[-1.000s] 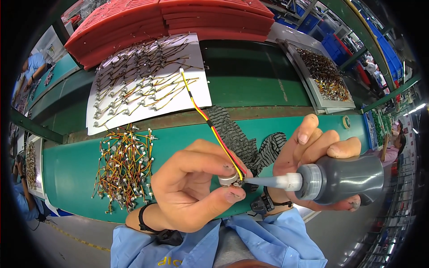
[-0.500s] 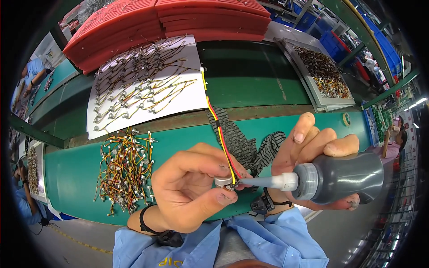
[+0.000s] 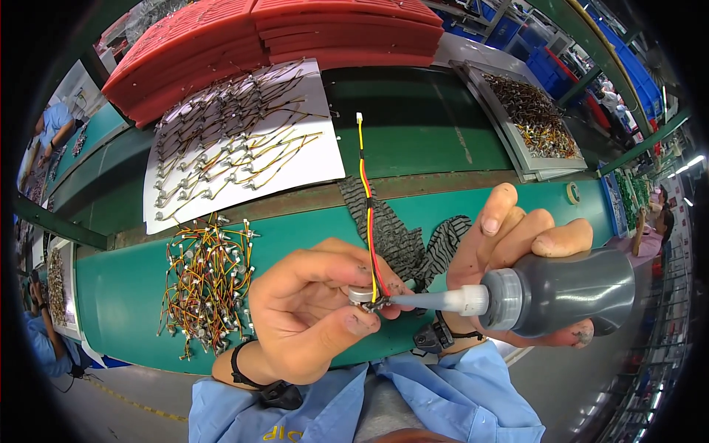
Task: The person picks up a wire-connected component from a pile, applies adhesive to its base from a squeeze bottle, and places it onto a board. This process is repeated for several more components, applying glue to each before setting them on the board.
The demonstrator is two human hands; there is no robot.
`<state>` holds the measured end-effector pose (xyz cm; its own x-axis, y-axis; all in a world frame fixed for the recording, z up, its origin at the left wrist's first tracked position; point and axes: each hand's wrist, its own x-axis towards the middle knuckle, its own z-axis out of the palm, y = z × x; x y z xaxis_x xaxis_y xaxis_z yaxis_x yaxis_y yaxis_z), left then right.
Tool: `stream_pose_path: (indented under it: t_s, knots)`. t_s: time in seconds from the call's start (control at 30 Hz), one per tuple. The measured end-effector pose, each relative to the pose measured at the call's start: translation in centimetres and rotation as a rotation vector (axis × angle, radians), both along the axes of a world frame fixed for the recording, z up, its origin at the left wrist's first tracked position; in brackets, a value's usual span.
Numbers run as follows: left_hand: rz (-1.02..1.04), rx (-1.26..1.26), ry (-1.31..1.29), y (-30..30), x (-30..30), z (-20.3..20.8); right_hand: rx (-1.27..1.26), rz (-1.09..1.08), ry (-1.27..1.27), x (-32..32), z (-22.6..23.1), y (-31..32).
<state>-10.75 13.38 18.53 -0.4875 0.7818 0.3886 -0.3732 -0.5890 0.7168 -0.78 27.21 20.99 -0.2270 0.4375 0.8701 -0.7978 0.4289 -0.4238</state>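
Note:
Between thumb and fingers, my left hand [image 3: 314, 306] pinches a small round metal part with wires [image 3: 360, 295], which looks like a potentiometer. Its red, yellow and black wires [image 3: 369, 214] stand up and end in a white plug [image 3: 359, 117]. My right hand [image 3: 509, 236] is wrapped round a dark squeeze bottle [image 3: 572, 292], lying on its side. The bottle's narrow translucent nozzle [image 3: 428, 300] points left, its tip at the wire joints of the part. Whether liquid is coming out I cannot make out.
A pile of wired parts [image 3: 207, 284] lies left on the green bench [image 3: 118, 288]. Beyond it, a white sheet [image 3: 325, 148] carries rows of similar parts. Dark striped cloth [image 3: 399, 240] lies behind my hands. Red foam trays [image 3: 347, 33], a filled tray [image 3: 532, 118] and a tape roll [image 3: 572, 193] stand farther off.
The wires have swung slightly to the right, and their plug now stands clear of the white sheet. The held part and the nozzle have shifted slightly left together.

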Motion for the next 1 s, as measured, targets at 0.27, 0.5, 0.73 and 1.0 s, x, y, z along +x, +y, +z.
stream_pose_path:
  t_s: [0.27,0.5,0.73,1.0]
  knots:
    - [-0.087,0.09,-0.008,0.0,-0.7,-0.9,-0.009,-0.008,-0.004,0.1,0.0,0.0]
    - [-0.029,-0.039,-0.059,-0.1,0.1,0.2,-0.003,-0.017,-0.01,0.0,-0.1,0.0]
    - [-0.092,-0.026,-0.087,-0.2,0.0,0.3,0.001,-0.008,-0.004,-0.1,-0.1,0.1]
    - [-0.157,-0.05,-0.141,-0.4,0.0,0.3,-0.26,-0.156,0.275,-0.4,0.5,0.1]
